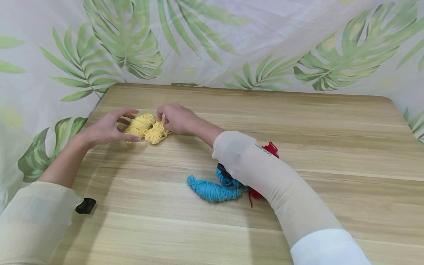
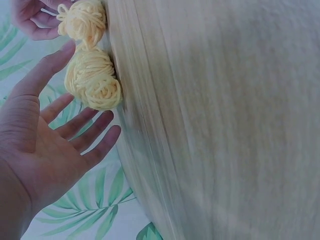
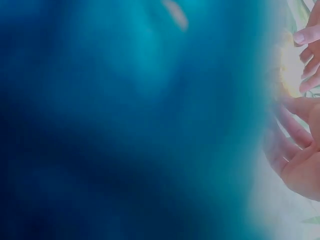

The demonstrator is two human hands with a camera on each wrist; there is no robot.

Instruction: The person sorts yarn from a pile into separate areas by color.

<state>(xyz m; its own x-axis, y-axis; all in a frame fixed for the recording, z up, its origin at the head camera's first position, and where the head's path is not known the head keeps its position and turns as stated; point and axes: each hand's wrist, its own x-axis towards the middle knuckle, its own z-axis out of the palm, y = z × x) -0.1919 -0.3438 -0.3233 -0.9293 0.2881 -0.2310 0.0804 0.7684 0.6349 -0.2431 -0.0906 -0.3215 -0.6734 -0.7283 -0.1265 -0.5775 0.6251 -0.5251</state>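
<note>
left grip (image 1: 106, 128) and right grip (image 1: 178, 118) flank the yellow yarn (image 1: 141, 124) closely.

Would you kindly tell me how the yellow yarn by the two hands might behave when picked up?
The yellow yarn will probably squash softly, since its surface shows loose loops. It is likely light for its size, as only yarn shows. It may bend or part at its narrow middle, seen in the left wrist view.

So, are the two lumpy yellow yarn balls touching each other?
Touching. In the left wrist view, the yellow yarn ball at the picture's top meets the other yellow yarn ball, strands against strands, no gap between.
</note>
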